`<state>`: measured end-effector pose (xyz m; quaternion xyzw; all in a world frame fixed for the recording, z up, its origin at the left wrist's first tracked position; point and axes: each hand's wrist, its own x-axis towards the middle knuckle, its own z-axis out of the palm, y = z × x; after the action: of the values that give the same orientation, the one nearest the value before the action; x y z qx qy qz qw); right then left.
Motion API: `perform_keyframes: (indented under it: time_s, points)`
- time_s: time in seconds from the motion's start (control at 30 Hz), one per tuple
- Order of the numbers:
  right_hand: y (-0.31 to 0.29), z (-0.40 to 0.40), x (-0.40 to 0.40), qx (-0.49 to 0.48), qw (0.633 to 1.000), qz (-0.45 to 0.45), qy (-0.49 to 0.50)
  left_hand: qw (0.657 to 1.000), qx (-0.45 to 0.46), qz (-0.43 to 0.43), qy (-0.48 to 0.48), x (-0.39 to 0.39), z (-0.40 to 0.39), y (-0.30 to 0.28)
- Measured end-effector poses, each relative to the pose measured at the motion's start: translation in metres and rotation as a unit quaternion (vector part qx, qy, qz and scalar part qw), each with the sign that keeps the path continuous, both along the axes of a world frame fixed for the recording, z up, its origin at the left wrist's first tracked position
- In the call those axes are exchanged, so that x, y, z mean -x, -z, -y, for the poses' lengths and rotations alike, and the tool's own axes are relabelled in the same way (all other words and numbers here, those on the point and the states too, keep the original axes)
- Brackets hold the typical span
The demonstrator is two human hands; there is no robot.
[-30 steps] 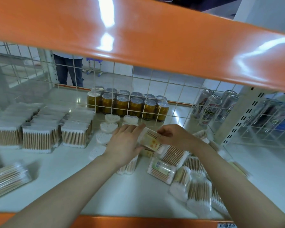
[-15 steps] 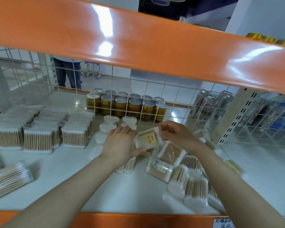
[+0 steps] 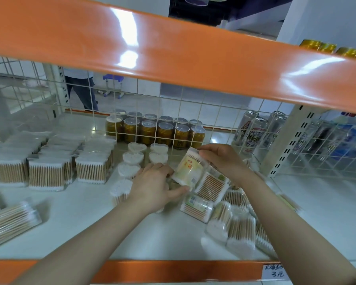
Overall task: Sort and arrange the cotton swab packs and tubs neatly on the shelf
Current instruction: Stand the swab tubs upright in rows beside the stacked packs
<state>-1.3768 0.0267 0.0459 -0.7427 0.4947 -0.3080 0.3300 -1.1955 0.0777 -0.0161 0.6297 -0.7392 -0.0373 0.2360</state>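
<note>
**Desk:** What have you got in hand?

**Me:** I see both hands on one labelled pack of swabs (image 3: 190, 168), just right of centre frame. My right hand (image 3: 220, 159) pinches its top end, fingers curled over it. My left hand (image 3: 154, 187) cups the bottom end, thumb under the lower edge. The pack is tilted and lifted off the shelf (image 3: 74, 221).

**Desk:** How much looks sorted?

**Me:** The left side looks finished. The upright packs (image 3: 47, 175) stand in tidy rows at middle left, sticks vertical, touching side by side. The small round tubs (image 3: 133, 158) sit in two short columns in the centre, in front of the wire grid; one near my left hand is partly hidden.

**Desk:** And what's left?

**Me:** I'd say a fair share. The loose heap (image 3: 232, 214) at lower right lies every which way, packs overlapping and tilted. One flat bag of swabs (image 3: 10, 221) lies alone at lower left, well apart from the rows.

**Desk:** Anything else there?

**Me:** Gold cans (image 3: 154, 132) stand behind the grid, upper centre, and taller drink cans (image 3: 255, 128) are to their right. Not mine to move, I judge.

**Desk:** Where does the held pack go?

**Me:** Probably beside the tubs, but I can't tell yet.
</note>
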Motion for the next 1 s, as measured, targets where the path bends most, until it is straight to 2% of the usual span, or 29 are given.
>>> perform_keyframes:
  time_s: [0.1, 0.33, 0.5, 0.7, 1.0]
  points:
    - [-0.006, -0.002, -0.005, -0.009, 1.0, -0.012, 0.007, 1.0, 0.006, 0.009, 0.01, 0.0, -0.003, 0.0]
    - [-0.007, -0.001, -0.012, -0.024, 0.998, -0.058, 0.019, 0.999, 0.003, -0.039, 0.017, 0.001, -0.008, 0.003]
    - [-0.006, -0.001, -0.014, -0.038, 0.998, -0.051, -0.003, 0.998, -0.012, -0.06, 0.013, 0.001, -0.014, 0.001]
    - [-0.007, -0.006, -0.01, -0.043, 0.998, -0.013, -0.04, 0.999, 0.02, 0.027, -0.004, 0.006, -0.019, -0.003]
    - [-0.002, -0.002, 0.003, -0.016, 0.998, 0.007, -0.066, 0.998, 0.017, 0.057, -0.009, 0.012, -0.019, -0.006]
